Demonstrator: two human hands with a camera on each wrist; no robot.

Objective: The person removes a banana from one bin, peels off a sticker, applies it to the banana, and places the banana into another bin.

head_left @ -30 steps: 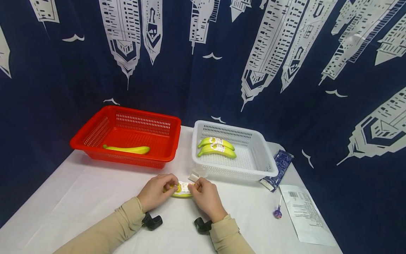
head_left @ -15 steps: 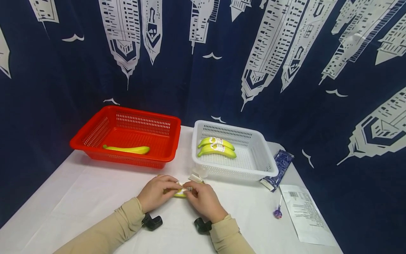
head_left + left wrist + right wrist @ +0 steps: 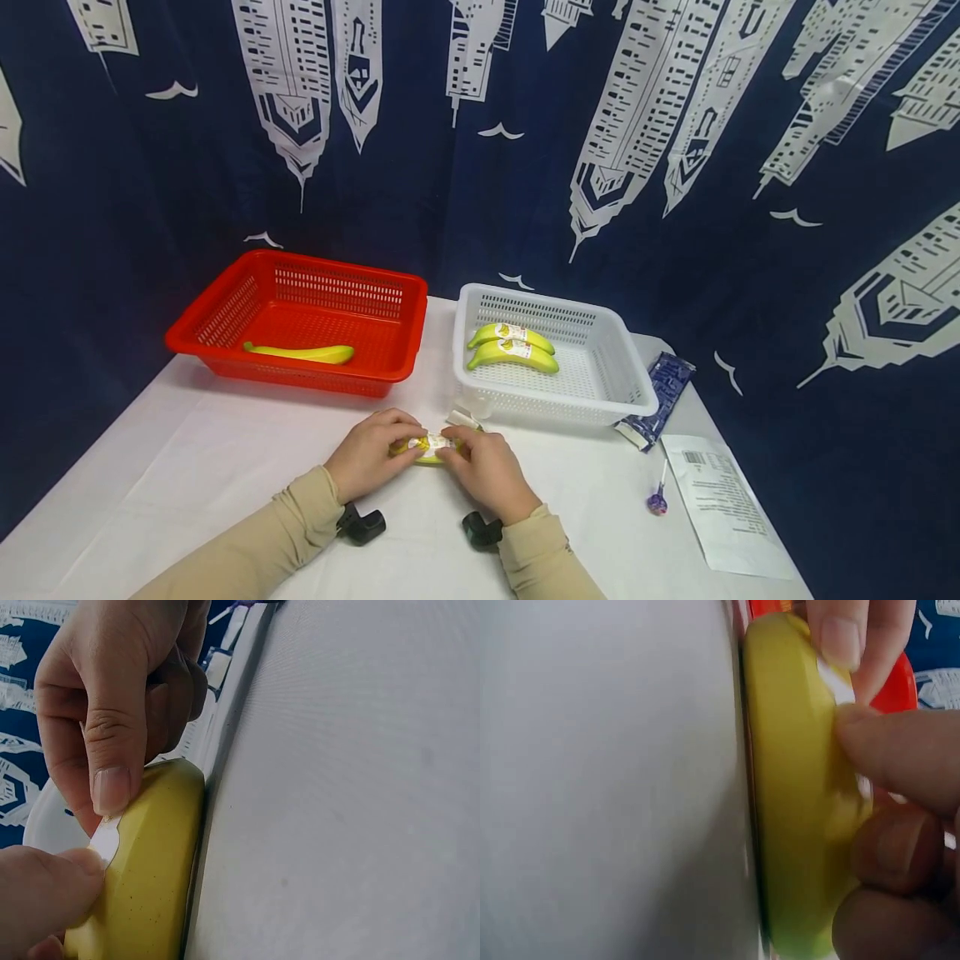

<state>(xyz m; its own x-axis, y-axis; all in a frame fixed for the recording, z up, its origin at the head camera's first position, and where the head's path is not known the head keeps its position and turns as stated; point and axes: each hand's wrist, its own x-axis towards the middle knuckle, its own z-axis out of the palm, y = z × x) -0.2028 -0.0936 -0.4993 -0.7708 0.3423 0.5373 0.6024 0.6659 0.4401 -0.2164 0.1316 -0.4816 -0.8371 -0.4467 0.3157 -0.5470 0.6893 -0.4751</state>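
Observation:
A yellow-green banana [image 3: 430, 461] lies crosswise on the white table with a white printed sticker [image 3: 441, 443] along its top. My left hand [image 3: 373, 454] holds the banana's left part, its thumb [image 3: 79, 862] on the sticker's edge in the left wrist view. From the other side my right hand [image 3: 487, 472] grips the banana, and its thumb [image 3: 877, 742] presses the sticker's edge in the right wrist view. Both hands' fingertips are close together on the peel. The fingers cover the banana's two ends in the head view.
A red basket [image 3: 217, 350] with one plain banana [image 3: 300, 353] stands back left. Back right is a white basket [image 3: 630, 367] with two stickered bananas [image 3: 513, 354]. A white strip [image 3: 461, 419], blue packet [image 3: 660, 400], lollipop [image 3: 657, 502] and printed sheet [image 3: 720, 504] lie nearby.
My right fingers have moved in over the sticker, then slightly back to the right. My left fingertips shifted along the sticker. The banana and baskets stay in place.

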